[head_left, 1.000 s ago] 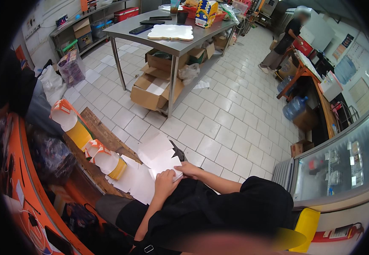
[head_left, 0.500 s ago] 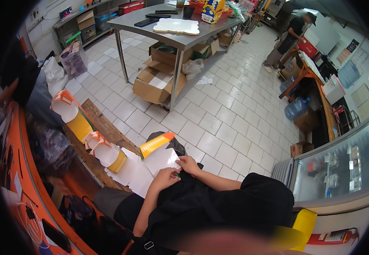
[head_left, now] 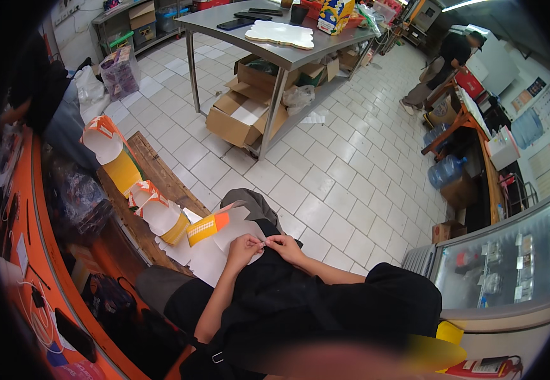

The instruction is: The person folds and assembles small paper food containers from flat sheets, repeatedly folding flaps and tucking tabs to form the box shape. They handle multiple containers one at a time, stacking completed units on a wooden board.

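Own hands: 2. Part-folded orange-yellow carton: 1. Round paper tubs: 2, maybe more if nested. Wooden desk: 1. Steel desk: 1, dark phones on it: 3. Blue water jugs: 3. Other people: 2. Fire extinguisher: 1.

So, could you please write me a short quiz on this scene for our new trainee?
1. True or false: the left hand and the right hand are held wide apart.
2. Where does the wavy-edged white board lie? (a) on the wooden bench; (b) on the steel table; (c) on the floor.
3. Fill in: the printed carton flap near the left hand is orange and ____.

Key: 1. False, they are close together; 2. b; 3. yellow.
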`<move>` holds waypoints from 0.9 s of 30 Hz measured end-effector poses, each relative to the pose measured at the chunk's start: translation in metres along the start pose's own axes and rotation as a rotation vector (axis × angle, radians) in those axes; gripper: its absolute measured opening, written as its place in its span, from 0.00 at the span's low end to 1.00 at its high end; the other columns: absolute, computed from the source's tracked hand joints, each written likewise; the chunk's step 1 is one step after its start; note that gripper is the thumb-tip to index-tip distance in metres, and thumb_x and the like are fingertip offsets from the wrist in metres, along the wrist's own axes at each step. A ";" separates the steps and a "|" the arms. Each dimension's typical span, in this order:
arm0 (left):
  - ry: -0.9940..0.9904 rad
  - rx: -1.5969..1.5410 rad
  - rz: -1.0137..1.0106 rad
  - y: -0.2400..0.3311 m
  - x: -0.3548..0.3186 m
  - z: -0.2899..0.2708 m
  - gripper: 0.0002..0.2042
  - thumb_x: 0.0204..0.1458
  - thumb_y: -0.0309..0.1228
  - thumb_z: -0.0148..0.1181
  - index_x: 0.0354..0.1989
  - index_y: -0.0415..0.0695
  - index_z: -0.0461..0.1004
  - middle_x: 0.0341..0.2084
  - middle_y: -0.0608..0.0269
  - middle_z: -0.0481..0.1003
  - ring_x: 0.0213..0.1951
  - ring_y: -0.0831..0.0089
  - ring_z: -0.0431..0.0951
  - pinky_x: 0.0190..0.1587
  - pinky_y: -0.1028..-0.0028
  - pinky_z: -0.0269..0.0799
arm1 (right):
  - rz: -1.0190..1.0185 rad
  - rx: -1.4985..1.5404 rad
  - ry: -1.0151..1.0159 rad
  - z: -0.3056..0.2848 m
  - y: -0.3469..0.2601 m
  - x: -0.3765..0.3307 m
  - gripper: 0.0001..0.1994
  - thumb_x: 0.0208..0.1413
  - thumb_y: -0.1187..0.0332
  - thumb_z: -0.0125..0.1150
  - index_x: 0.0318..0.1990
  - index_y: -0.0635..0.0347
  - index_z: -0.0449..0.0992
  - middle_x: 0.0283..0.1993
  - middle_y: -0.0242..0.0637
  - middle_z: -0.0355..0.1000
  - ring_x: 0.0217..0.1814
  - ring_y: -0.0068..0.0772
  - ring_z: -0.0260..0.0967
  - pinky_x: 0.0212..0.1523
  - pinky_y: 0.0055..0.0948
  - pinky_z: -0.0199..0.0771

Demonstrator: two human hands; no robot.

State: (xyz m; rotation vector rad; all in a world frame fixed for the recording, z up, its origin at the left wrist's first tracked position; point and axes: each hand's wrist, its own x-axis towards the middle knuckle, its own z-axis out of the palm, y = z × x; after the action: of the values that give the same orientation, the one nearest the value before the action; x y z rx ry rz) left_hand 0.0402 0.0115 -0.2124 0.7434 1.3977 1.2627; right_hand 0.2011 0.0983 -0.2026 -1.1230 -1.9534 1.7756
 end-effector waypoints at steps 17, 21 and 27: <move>0.212 -0.148 0.064 0.007 -0.019 0.019 0.16 0.45 0.14 0.56 0.42 0.36 0.62 0.29 0.52 0.75 0.33 0.70 0.78 0.36 0.78 0.75 | -0.062 0.239 -0.167 0.008 -0.003 0.007 0.07 0.57 0.72 0.54 0.39 0.66 0.75 0.43 0.36 0.73 0.43 0.19 0.69 0.44 0.18 0.70; 0.166 -0.218 0.076 0.018 -0.025 0.011 0.17 0.45 0.13 0.56 0.43 0.35 0.62 0.30 0.52 0.75 0.33 0.70 0.78 0.37 0.78 0.75 | -0.076 0.296 -0.220 0.006 -0.005 0.013 0.05 0.56 0.74 0.56 0.36 0.66 0.75 0.49 0.41 0.70 0.48 0.23 0.69 0.49 0.21 0.70; 0.150 -0.265 0.119 0.039 -0.036 0.003 0.11 0.46 0.15 0.57 0.38 0.32 0.66 0.30 0.52 0.75 0.34 0.71 0.78 0.40 0.77 0.75 | 0.234 0.786 -0.464 -0.007 -0.029 0.013 0.04 0.54 0.75 0.57 0.35 0.64 0.76 0.47 0.39 0.71 0.48 0.27 0.70 0.53 0.27 0.71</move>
State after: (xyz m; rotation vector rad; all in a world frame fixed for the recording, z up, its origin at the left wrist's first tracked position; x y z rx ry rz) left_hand 0.0440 -0.0113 -0.1651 0.5652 1.2849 1.5888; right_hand 0.1872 0.1142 -0.1780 -0.7108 -1.0838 2.7558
